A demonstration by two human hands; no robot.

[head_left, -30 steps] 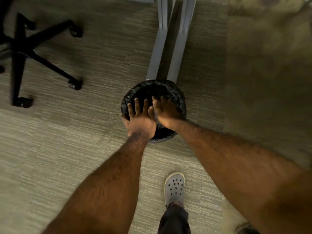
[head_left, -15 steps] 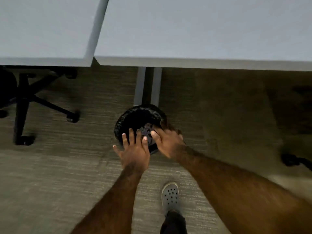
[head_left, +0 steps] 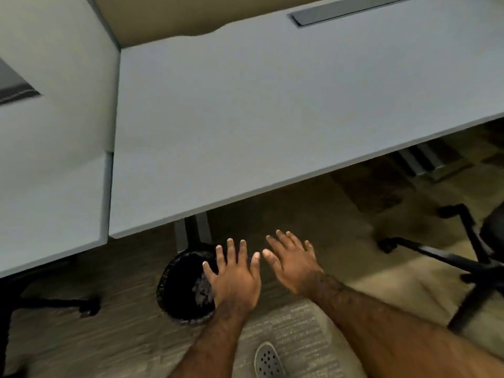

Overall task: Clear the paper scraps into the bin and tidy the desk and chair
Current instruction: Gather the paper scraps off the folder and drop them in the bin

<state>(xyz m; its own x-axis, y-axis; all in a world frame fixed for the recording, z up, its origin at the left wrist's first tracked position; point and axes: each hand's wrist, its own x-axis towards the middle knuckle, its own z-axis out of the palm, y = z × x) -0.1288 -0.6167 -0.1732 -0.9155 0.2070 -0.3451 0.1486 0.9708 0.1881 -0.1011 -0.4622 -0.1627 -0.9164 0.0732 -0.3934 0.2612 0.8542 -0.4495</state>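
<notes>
A round bin (head_left: 177, 285) lined with a black bag stands on the carpet under the front edge of the white desk (head_left: 259, 110). Pale paper scraps (head_left: 201, 290) lie inside it. My left hand (head_left: 234, 276) hovers over the bin's right rim, fingers spread, holding nothing. My right hand (head_left: 291, 261) is just to its right, over the carpet, also spread and empty. A black office chair (head_left: 474, 257) stands at the right with its wheeled base showing.
A second white desk (head_left: 51, 132) adjoins on the left, with another chair base (head_left: 84, 306) beneath it. Grey desk legs (head_left: 191, 227) rise behind the bin. My foot in a pale clog (head_left: 268, 361) stands on the carpet in front.
My view has tilted up from the floor to the desk top. Both hands have lifted off the bin's rim and shifted right, fingers spreading apart.
</notes>
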